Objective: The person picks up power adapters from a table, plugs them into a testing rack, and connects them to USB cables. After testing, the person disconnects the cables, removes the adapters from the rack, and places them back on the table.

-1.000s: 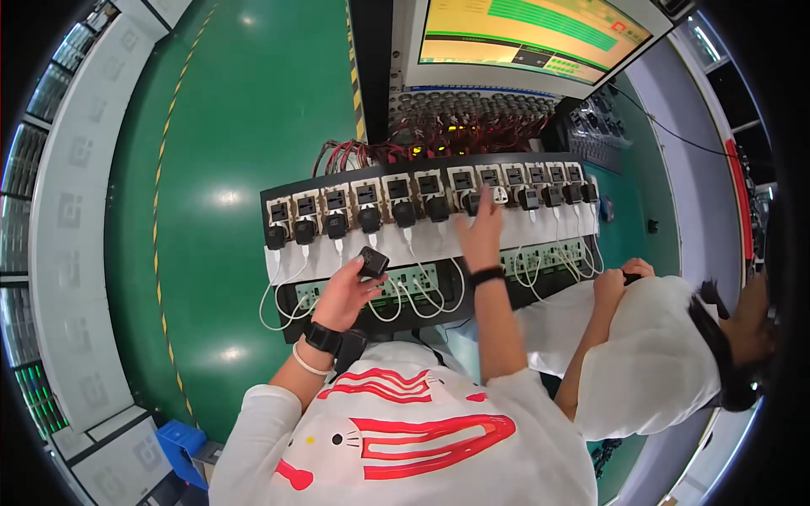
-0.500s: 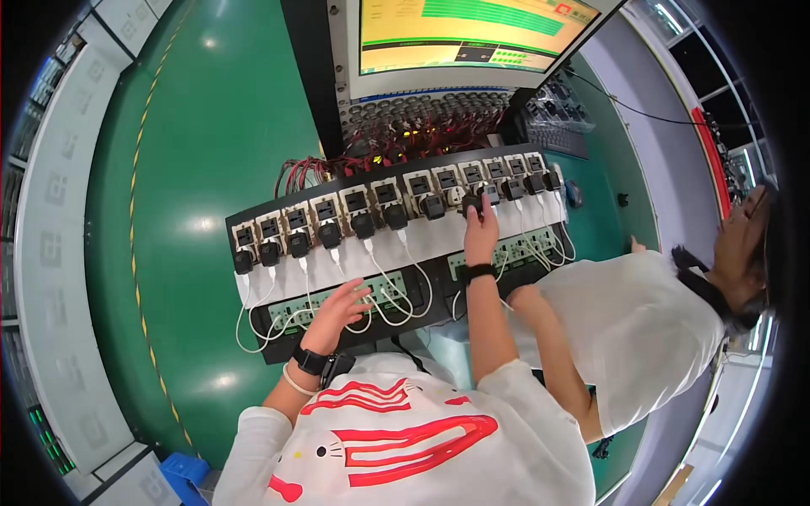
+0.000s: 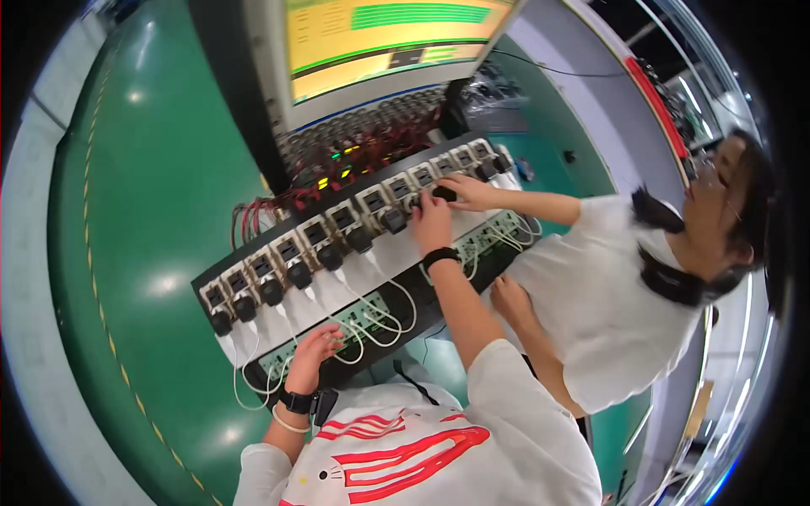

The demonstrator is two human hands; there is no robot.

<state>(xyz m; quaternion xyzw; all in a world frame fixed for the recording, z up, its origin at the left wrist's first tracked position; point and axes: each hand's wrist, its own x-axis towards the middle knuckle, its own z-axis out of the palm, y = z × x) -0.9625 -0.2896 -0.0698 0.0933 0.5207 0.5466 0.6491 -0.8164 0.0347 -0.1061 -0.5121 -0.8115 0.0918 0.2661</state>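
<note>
A long rack of wall sockets (image 3: 315, 229) slants across the middle, with black plug chargers (image 3: 328, 255) in many of them. White cables (image 3: 396, 291) run from the chargers to green circuit boards (image 3: 369, 314) along the front. My right hand (image 3: 433, 226) reaches up to the sockets, its fingers closed around the edge of a black charger (image 3: 445, 195), partly hidden. A co-worker's hand (image 3: 472, 192) touches the same charger from the right. My left hand (image 3: 314, 347) hovers by the near edge of the boards, fingers apart, holding nothing.
A lit screen (image 3: 388, 42) on a dark frame rises behind the rack, above bundled red wires (image 3: 253, 221). The co-worker (image 3: 591, 287) stands close on the right, one forearm beside mine. Green floor (image 3: 160, 228) with a striped line lies to the left.
The view has turned and shifted, so the rack sits lower left and more tilted. The co-worker's arm has come in to the sockets beside my right hand. My left hand stays near the boards.
</note>
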